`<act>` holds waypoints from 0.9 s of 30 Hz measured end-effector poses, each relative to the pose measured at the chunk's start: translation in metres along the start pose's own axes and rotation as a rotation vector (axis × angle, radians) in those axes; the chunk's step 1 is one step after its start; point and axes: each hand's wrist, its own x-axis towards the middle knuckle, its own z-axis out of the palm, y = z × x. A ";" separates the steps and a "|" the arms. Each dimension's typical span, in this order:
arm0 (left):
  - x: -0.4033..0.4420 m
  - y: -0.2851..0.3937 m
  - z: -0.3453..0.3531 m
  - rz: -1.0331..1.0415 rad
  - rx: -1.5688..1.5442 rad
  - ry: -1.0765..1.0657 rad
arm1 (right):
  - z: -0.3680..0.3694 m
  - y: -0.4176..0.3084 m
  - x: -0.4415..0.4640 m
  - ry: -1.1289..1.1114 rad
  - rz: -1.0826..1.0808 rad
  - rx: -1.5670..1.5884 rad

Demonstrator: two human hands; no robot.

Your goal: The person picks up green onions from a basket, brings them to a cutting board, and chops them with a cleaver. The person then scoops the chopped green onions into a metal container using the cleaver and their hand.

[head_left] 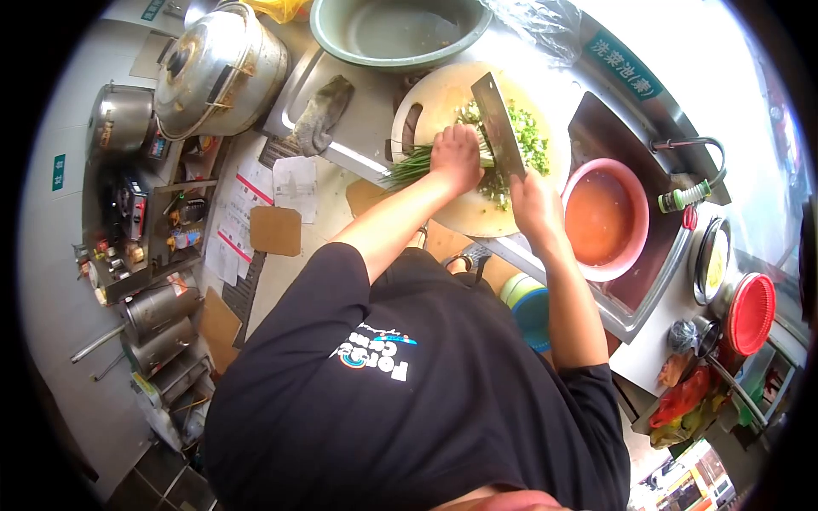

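Note:
My right hand [537,207] is closed round the handle of a cleaver [498,123], its broad blade standing over a round cutting board [443,89]. Just left of the blade, my left hand [457,156] presses with curled fingers on a bunch of long green stalks that look like scallions [411,166]. Their uncut ends stick out to the left past the board's handle slot. Chopped green pieces [530,140] lie heaped to the right of the blade, with a few more near its lower edge. My palm hides part of the bunch.
A pink basin [607,220] of reddish liquid sits in the sink [652,289] at right, beside a tap [694,194]. Behind the board stands a grey-green basin [400,58]. A crumpled cloth [324,113] and a large lidded pot [213,72] are at left.

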 end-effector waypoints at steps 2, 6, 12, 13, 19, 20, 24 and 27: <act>-0.002 0.005 -0.014 -0.032 -0.026 -0.078 | -0.005 -0.001 -0.008 -0.009 0.005 0.021; 0.001 0.005 -0.004 -0.101 0.015 -0.148 | 0.016 0.008 -0.008 -0.038 -0.001 -0.072; -0.008 0.009 -0.029 -0.074 0.126 -0.147 | 0.016 0.006 -0.003 -0.077 -0.009 -0.102; -0.009 0.008 -0.025 -0.078 0.125 -0.149 | 0.017 0.006 -0.003 -0.074 -0.026 -0.110; -0.006 0.007 -0.006 -0.097 0.106 -0.140 | 0.025 0.006 0.009 -0.120 -0.028 -0.150; -0.007 0.006 -0.004 -0.089 0.089 -0.164 | 0.034 0.007 0.015 -0.129 -0.028 -0.152; -0.009 0.007 0.009 -0.064 0.216 -0.074 | 0.055 0.003 0.049 -0.106 0.023 -0.181; -0.009 0.005 0.004 -0.057 0.133 -0.118 | 0.047 0.012 0.052 -0.089 -0.036 -0.123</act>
